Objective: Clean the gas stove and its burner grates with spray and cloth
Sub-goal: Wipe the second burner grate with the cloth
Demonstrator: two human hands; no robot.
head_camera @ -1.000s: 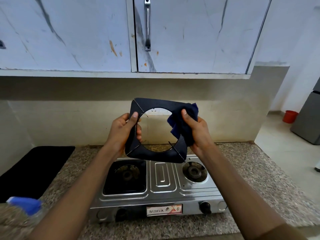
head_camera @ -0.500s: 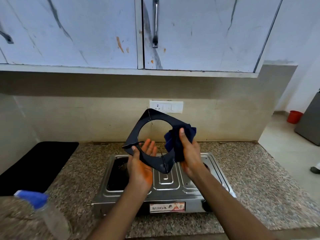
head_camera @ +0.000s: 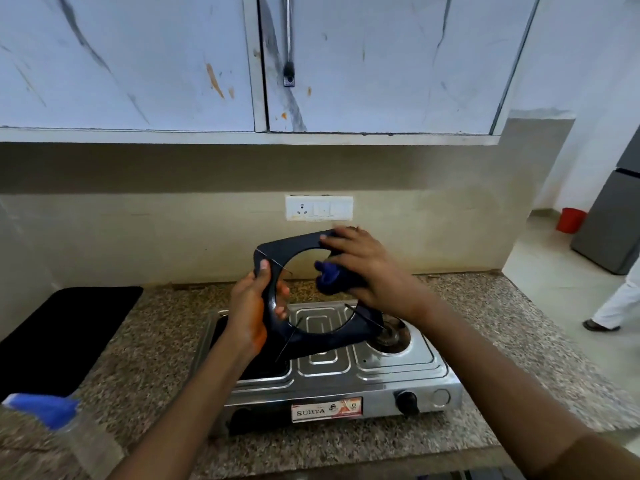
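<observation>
**A:** Head view: a person holds a dark burner grate [head_camera: 298,247] above a steel gas stove [head_camera: 398,372] on a speckled stone table [head_camera: 512,327]. Which way does it face?

**B:** It is tilted, its round opening turned toward the camera; the far edge stands high near the wall socket [head_camera: 319,208], the near corner low over the stove's right burner [head_camera: 391,336]. The frame is roughly square, so no long axis stands out.

**A:** And the hands?

**B:** The left hand [head_camera: 247,313] has its fingers clamped on the grate's left edge. The right hand [head_camera: 363,265] presses a bunched blue cloth [head_camera: 329,277] against the right side, fingers curled round it.

**A:** Anything else?

**B:** A blue-capped spray bottle [head_camera: 65,424] stands at the table's near-left corner, beside a black mat [head_camera: 65,327].
</observation>
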